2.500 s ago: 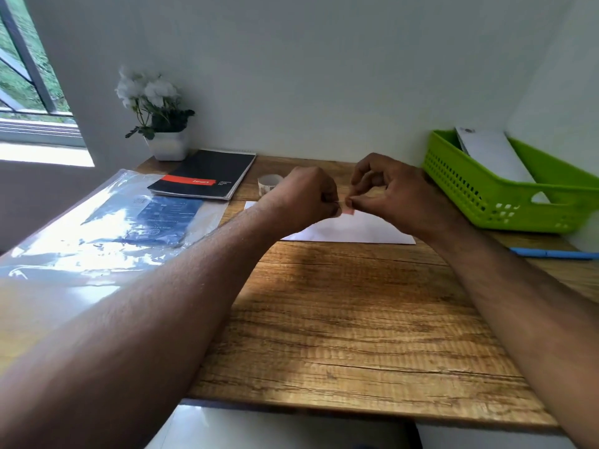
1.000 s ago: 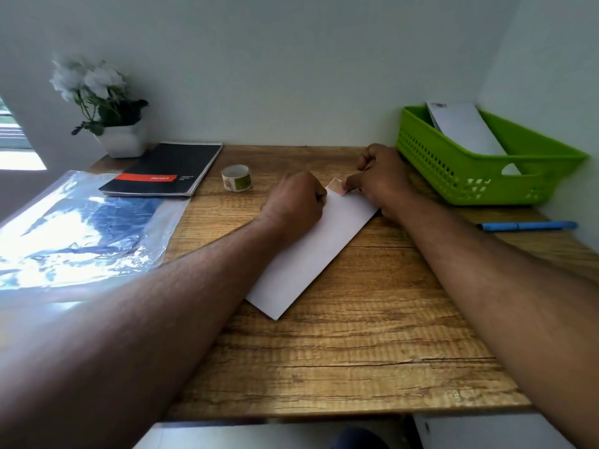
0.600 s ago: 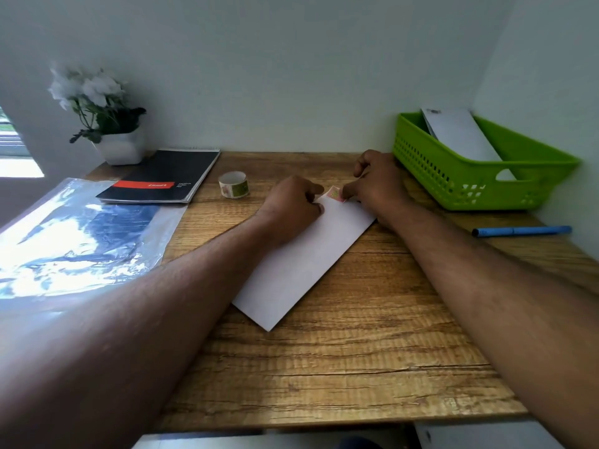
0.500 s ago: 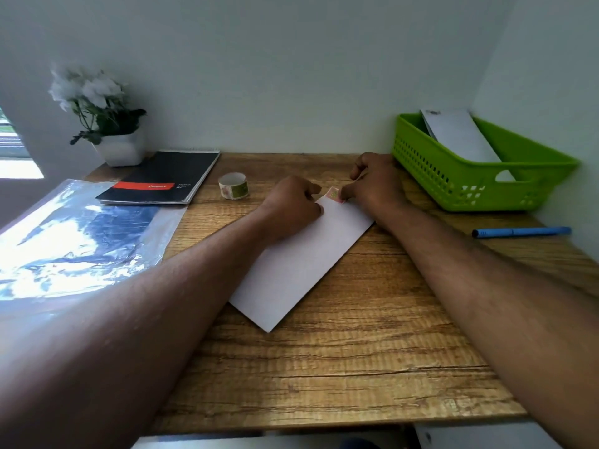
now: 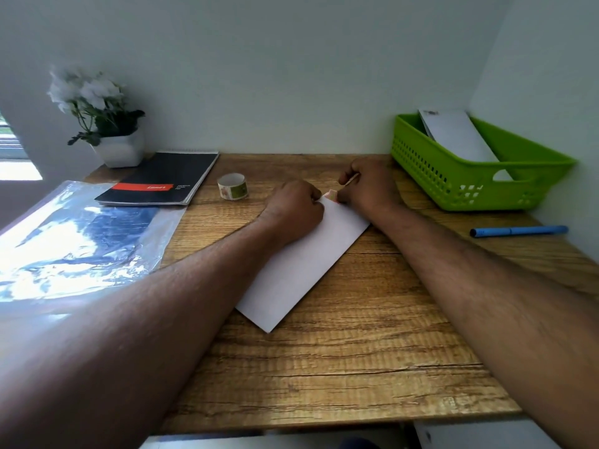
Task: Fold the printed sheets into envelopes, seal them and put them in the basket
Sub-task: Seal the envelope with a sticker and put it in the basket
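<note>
A white envelope point(image 5: 301, 264) lies diagonally on the wooden desk point(image 5: 340, 367). At its far corner sits a small pink sticker point(image 5: 332, 196). My left hand point(image 5: 296, 210) rests curled on the envelope beside that corner, pressing it down. My right hand point(image 5: 366, 187) pinches the sticker at the corner, its fingers closed. A green plastic basket point(image 5: 453, 179) stands at the back right with a white envelope point(image 5: 453, 134) leaning inside it. The sticker's underside and the fingertips are hidden.
A roll of stickers point(image 5: 232, 187) stands behind my left hand. A black notebook point(image 5: 162, 178) and a potted white flower point(image 5: 103, 124) are back left. A shiny plastic sleeve point(image 5: 74, 241) covers the left side. A blue pen point(image 5: 518, 231) lies at the right.
Both hands came down from mid-air to the envelope, which turned diagonal. The sticker now sits at its far corner, and over the last half second the hands hardly moved.
</note>
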A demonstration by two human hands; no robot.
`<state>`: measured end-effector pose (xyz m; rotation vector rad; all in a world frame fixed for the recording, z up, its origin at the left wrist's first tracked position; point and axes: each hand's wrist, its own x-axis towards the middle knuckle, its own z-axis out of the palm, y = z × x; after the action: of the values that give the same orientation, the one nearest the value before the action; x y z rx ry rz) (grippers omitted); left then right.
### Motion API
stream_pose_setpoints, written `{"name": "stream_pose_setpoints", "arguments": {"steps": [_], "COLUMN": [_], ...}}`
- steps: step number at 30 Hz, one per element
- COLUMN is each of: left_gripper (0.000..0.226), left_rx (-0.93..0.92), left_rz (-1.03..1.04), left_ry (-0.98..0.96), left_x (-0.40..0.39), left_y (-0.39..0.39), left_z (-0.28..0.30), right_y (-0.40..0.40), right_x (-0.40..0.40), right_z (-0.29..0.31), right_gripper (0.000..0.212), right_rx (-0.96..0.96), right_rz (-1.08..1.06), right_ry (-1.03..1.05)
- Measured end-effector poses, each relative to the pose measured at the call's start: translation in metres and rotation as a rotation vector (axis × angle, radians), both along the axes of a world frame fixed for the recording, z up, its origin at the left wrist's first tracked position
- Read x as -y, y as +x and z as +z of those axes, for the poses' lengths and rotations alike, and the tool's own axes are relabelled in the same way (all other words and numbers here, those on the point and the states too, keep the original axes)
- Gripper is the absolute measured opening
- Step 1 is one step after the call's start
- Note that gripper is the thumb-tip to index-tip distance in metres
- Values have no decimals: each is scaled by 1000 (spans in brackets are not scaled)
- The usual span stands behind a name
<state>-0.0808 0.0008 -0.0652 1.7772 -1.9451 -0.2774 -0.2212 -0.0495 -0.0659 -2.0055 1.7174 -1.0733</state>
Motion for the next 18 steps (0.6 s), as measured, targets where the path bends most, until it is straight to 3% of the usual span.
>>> {"name": "stream_pose_setpoints", "arguments": {"steps": [6,18], "left_gripper": [32,30], "left_rx": [13,59], "left_rz": [-7,-24], "left_ry": [-13,-23], "left_x": [2,2], "left_y": [1,2], "left_z": [-2,-3], "right_y": [-3,-5], "right_x": [1,0], "right_z": [3,1], "right_gripper": [23,23], "right_rx": [-32,213], "right_rz": [19,34], "right_ry": [16,-36]}}
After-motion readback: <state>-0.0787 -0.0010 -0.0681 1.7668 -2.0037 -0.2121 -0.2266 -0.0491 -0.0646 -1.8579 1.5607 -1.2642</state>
